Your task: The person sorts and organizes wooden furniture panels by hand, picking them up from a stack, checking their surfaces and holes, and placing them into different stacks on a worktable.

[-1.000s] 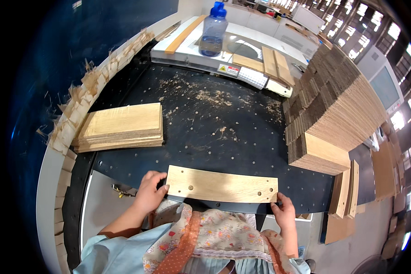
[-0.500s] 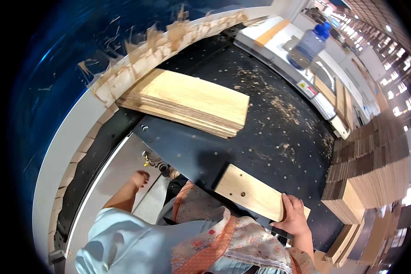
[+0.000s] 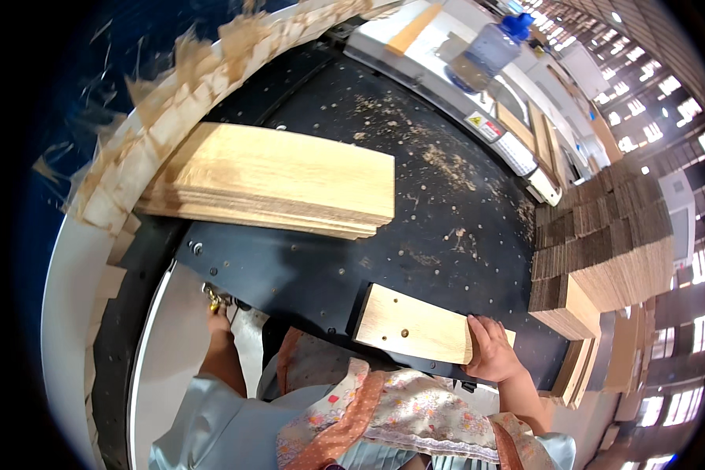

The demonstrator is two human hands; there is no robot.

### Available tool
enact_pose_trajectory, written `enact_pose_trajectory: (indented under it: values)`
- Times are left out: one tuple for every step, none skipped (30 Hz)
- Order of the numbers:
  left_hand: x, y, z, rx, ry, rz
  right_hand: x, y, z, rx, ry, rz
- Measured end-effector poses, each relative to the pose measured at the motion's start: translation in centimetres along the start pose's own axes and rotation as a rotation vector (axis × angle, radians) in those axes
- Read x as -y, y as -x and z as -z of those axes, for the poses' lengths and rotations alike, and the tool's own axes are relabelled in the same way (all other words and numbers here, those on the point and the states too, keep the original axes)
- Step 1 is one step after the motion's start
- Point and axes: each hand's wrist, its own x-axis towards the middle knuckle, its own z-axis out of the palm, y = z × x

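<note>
My right hand (image 3: 491,349) grips the right end of a short wooden board (image 3: 411,323), fingers over its top and thumb at its near edge. The board has several small dark holes and lies flat near the table's front edge. My left hand (image 3: 218,319) reaches below the table's edge to a small yellow valve (image 3: 214,298), its fingers closed at it; they are small and partly hidden. Beyond both hands, a stack of longer wooden boards (image 3: 282,168) lies on the black table (image 3: 439,235).
A curved pale edge with ragged tape (image 3: 188,78) borders the left. Sawdust (image 3: 446,160) lies on the table's far part. A blue-capped water bottle (image 3: 486,55) stands on a white machine at the back. Tall stacks of wood pieces (image 3: 603,235) rise at the right.
My left hand has moved forward to the yellow valve. The right hand still holds the short board's end. The whole view has shifted, with the scene turned slightly.
</note>
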Motion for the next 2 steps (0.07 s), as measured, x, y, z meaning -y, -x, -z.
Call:
enact_pose_trajectory:
  values:
    - [1.0,-0.2,0.5,0.139,0.122,-0.133,0.0,-0.3,0.0,-0.005,-0.016,0.006]
    - [1.1,-1.8,0.1,0.149,0.12,-0.152,0.2,-0.4,0.2,-0.017,-0.009,0.012]
